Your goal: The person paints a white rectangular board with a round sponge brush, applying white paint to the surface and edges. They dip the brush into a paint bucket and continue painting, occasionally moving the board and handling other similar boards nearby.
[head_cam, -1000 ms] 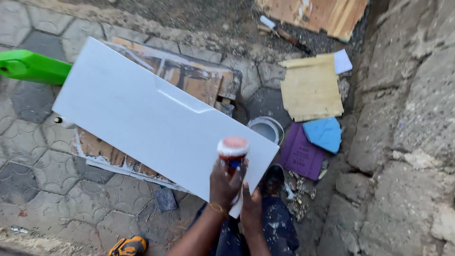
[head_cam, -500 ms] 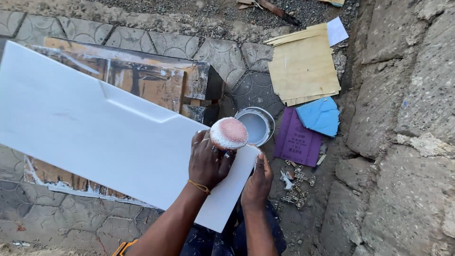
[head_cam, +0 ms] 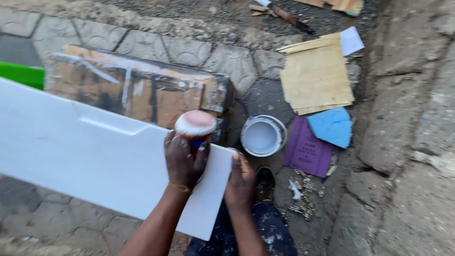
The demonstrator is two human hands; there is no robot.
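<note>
Change: roller (head_cam: 195,124) has slid left along the far edge of the white panel (head_cam: 95,156); half a second ago it stood nearer the panel's right corner, close to the paint tin (head_cam: 263,135), and now it is clearly apart from the tin.
Meaning: by my reading the coat is being worked leftward along that edge, and the tin is not being dipped into at this instant.
Left hand (head_cam: 184,160): fingers curled tight round the roller's short handle, the pinkish, white-rimmed head facing up and away, resting at the panel's far edge.
Right hand (head_cam: 240,179): lies on the near right corner of the panel, thumb up along the end edge, fingers out of sight beneath; it steadies the board, though I cannot tell how firmly.
Panel: long, glossy white, tilted across the view, its near right corner over the person's paint-flecked trousers (head_cam: 265,232).
Beneath: paint-smeared brown board (head_cam: 137,90) on the paving, showing beyond the panel's far edge.
Right side: pale plywood sheets (head_cam: 316,76), blue scrap (head_cam: 332,126), purple sheet (head_cam: 304,151), small metal fittings (head_cam: 303,199) scattered near the stone wall (head_cam: 407,118).
Far left: green object (head_cam: 21,75), partly hidden by the panel.
In the way: open tin just off the panel's right end, with the fittings near the person's foot.
</note>
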